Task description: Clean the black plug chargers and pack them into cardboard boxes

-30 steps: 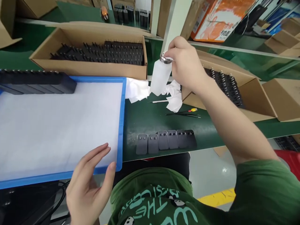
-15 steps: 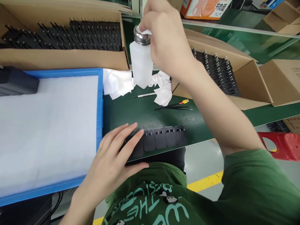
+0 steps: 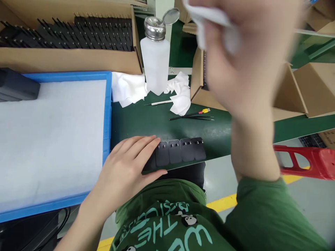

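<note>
My left hand (image 3: 131,157) rests over the left end of a row of several small black plates (image 3: 175,151) with short metal pins, hiding part of the row. Its fingers are outstretched side by side, the thumb apart along the bench's front edge. Close to the camera at upper right is my right hand (image 3: 243,59), blurred, closed on a crumpled white wipe (image 3: 209,17). Behind the plates stands a white dispenser bottle (image 3: 157,64), its metal lid (image 3: 171,16) flipped up.
A blue-rimmed tray (image 3: 107,115) lies left, with dark blocks (image 3: 18,85) in it. Cardboard boxes (image 3: 78,60) hold black pinned parts. Mid-bench are white wipes (image 3: 131,87), a thin white tool (image 3: 162,102), tweezers (image 3: 200,118) and a yellow-tipped cable (image 3: 205,110). A red stool (image 3: 314,162) stands right.
My right hand has moved from the bottle top to the right and closer to the camera, with the white wipe. The bottle's lid now shows raised. My left fingers have drawn together over the plates.
</note>
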Demonstrator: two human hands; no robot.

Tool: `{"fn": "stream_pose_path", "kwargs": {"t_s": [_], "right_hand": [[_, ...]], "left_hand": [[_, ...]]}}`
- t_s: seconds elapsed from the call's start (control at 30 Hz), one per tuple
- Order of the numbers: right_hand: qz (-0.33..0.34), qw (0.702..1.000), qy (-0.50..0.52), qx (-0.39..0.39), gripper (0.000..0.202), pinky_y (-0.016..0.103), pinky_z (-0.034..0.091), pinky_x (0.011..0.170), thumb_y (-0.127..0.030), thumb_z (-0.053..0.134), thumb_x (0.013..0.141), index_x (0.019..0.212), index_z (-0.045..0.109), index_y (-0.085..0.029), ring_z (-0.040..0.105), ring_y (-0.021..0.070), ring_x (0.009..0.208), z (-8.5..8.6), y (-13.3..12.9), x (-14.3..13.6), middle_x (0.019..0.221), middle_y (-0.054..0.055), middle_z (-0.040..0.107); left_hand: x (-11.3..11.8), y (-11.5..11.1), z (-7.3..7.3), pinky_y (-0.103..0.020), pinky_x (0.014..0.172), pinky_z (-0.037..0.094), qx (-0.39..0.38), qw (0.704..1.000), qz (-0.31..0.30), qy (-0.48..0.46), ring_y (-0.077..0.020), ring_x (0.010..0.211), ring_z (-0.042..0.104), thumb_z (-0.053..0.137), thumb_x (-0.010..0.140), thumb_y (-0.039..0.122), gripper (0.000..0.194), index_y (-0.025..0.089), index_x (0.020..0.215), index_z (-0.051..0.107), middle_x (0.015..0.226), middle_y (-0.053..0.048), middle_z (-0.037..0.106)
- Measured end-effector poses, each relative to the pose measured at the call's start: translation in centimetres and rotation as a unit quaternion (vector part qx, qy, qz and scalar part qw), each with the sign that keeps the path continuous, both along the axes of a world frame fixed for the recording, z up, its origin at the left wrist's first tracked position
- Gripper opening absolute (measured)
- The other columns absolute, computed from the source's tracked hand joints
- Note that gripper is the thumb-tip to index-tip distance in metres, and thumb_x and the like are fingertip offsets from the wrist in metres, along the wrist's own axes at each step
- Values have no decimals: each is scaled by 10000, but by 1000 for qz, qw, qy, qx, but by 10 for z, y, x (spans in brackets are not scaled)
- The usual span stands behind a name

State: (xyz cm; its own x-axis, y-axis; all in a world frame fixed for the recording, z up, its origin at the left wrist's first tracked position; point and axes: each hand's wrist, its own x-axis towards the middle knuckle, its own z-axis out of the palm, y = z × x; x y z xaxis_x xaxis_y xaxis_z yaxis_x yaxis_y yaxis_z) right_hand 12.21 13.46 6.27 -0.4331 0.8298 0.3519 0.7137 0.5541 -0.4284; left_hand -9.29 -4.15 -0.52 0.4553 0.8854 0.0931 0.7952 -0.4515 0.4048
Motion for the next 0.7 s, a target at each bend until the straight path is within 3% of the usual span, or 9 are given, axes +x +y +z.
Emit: {"fn": "stream_pose_path", "kwargs": {"t_s": [0.07, 0.1, 0.17, 0.27, 0.43, 0.5, 0.6, 0.67, 0.7], "right_hand": [[-1, 995, 72, 69, 448, 411, 467, 1088, -158, 535, 931, 1301, 689, -358, 599, 255, 1194, -2, -59, 35, 1267, -41, 637], [-26, 995, 99, 22, 534, 420, 560, 962, -123, 581, 897, 1300, 673, -462, 637, 249, 1117, -7, -90, 48, 1232, -54, 657], [-93, 980, 106, -140, 618, 457, 620, 803, -77, 593, 881, 1320, 641, -509, 663, 266, 1040, -22, -144, 66, 1214, -14, 661], [-142, 969, 93, -181, 646, 430, 625, 750, -26, 561, 894, 1359, 620, -471, 672, 248, 973, -51, -193, 69, 1168, 48, 647], [-155, 980, 19, -125, 781, 437, 657, 878, -6, 503, 891, 1557, 402, -402, 682, 286, 1103, -75, -219, 28, 1230, 90, 661], [-131, 982, 21, -132, 814, 439, 668, 884, -33, 528, 877, 1595, 329, -361, 697, 325, 1110, -73, -221, 8, 1256, 65, 697], [-21, 986, 74, -147, 816, 404, 665, 906, -30, 518, 876, 1632, 248, -176, 713, 324, 1045, -62, -216, -4, 1178, 126, 735], [48, 971, 126, -200, 761, 358, 648, 952, -2, 488, 884, 1612, 316, -144, 698, 270, 1080, -56, -210, 6, 1171, 130, 726], [39, 965, 138, -220, 731, 349, 644, 958, 5, 485, 884, 1582, 396, -194, 686, 248, 1112, -55, -208, 15, 1200, 104, 713]], "left_hand": [[6, 4, 4, -491, 972, 509, 14, 1000, -10, 11, -359, 1178, 628, 763, 873, 449, 652, 111, 1383, 536, 1325, -149, 674], [10, 6, 6, -489, 975, 505, 17, 1000, -18, 18, -363, 1181, 627, 769, 867, 448, 661, 109, 1384, 537, 1329, -151, 674], [20, 12, 7, -487, 959, 513, 20, 999, -36, 32, -366, 1154, 642, 811, 823, 442, 693, 99, 1367, 552, 1309, -148, 688], [33, 17, 4, -501, 891, 543, 21, 997, -52, 50, -368, 1055, 683, 871, 742, 413, 730, 80, 1324, 583, 1244, -139, 721], [38, 21, -5, -432, 744, 569, 10, 998, -39, 40, -308, 952, 725, 729, 881, 325, 428, 110, 1235, 622, 1133, -98, 762], [36, 21, -7, -416, 692, 570, 13, 999, -40, 26, -294, 934, 733, 659, 922, 293, 351, 105, 1216, 632, 1113, -93, 768], [35, 21, -7, -404, 652, 566, 30, 999, -41, 10, -273, 897, 740, 516, 889, 103, 341, 80, 1206, 641, 1099, -89, 775], [35, 20, -6, -407, 658, 564, 33, 999, -40, 13, -273, 891, 740, 480, 849, 51, 394, 71, 1208, 640, 1105, -92, 774], [35, 19, -6, -412, 671, 565, 33, 999, -40, 19, -276, 895, 738, 499, 866, 74, 374, 70, 1213, 638, 1110, -96, 772]]}}
